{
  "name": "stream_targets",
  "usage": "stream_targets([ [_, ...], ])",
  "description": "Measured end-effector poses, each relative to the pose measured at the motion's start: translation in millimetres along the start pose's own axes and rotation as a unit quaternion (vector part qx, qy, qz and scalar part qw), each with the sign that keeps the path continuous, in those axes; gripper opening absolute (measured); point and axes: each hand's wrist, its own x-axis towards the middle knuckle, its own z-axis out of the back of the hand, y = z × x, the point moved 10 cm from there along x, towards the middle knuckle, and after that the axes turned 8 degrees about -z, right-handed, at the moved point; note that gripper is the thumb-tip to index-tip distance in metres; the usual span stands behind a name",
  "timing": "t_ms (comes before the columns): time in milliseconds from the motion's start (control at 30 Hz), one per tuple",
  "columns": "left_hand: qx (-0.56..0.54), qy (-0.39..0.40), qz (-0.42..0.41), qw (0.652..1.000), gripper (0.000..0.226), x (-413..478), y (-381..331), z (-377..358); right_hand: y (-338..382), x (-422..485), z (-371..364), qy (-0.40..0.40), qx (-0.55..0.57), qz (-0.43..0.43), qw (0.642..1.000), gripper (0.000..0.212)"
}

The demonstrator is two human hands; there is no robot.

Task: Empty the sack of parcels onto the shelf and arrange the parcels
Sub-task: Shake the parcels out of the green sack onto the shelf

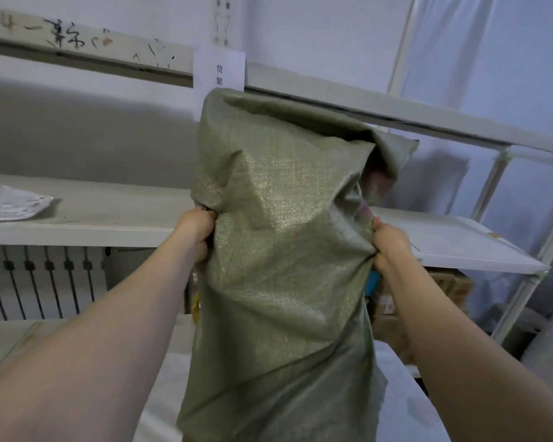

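Note:
A green woven sack [278,237] hangs in front of me, held up against the white shelf unit. My left hand [196,231] grips a bunch of its fabric on the left side, and my right hand [391,247] grips the fabric on the right side. The sack's top is folded over and reaches the upper shelf board [396,111]. Behind its right edge, parcels [441,282] in brown cardboard and a blue item [372,282] show on the lower level. A white plastic parcel [12,204] lies on the middle shelf [109,218] at the far left.
A paper label [219,70] is stuck on the shelf upright above the sack. A white radiator [42,282] stands under the middle shelf on the left. The right part of the middle shelf [460,244] ends at a metal post [524,298].

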Motion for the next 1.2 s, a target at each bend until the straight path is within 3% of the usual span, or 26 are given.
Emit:
stream_targets([
  [133, 0.000, -0.009, -0.029, 1.000, 0.034, 11.2, -11.8, 1.9, 8.0, 3.7, 1.2, -0.011, -0.002, -0.042, 0.999, 0.030],
  [267, -0.028, -0.021, -0.047, 0.998, 0.019, 15.6, -20.4, 3.0, -15.5, 7.4, 0.7, 0.007, -0.091, -0.089, 0.992, 0.041],
  [467, -0.035, -0.015, -0.072, 0.997, 0.018, 28.0, -36.1, 2.9, -4.5, 12.6, 2.5, -0.021, -0.089, -0.009, 0.996, 0.041],
  [667, -0.003, -0.039, -0.071, 0.997, 0.015, 31.4, -29.8, 5.7, 17.0, 10.3, -1.4, -0.028, -0.051, 0.009, 0.998, 0.039],
  [767, -0.012, -0.071, -0.073, 0.995, 0.019, 33.8, -30.0, 11.1, 19.0, 9.1, -0.1, -0.047, -0.009, 0.011, 0.999, 0.035],
  [900, 0.029, -0.090, -0.025, 0.995, 0.025, 34.5, -25.1, 8.4, 7.8, 8.0, -4.1, -0.051, -0.040, -0.052, 0.997, 0.046],
  [1000, 0.032, -0.072, 0.025, 0.997, 0.038, 37.7, -9.0, 3.7, -10.8, 22.6, -7.1, -0.014, 0.011, -0.119, 0.993, 0.057],
  [1167, -0.003, -0.013, 0.031, 0.999, 0.044, 25.7, -15.3, -19.7, -4.5, 14.8, -18.6, 0.061, 0.033, -0.121, 0.990, 0.060],
  [1200, -0.007, 0.006, 0.029, 1.000, 0.054, 24.8, -17.2, -24.2, -3.0, 14.2, -20.0, 0.072, 0.030, -0.115, 0.990, 0.062],
])
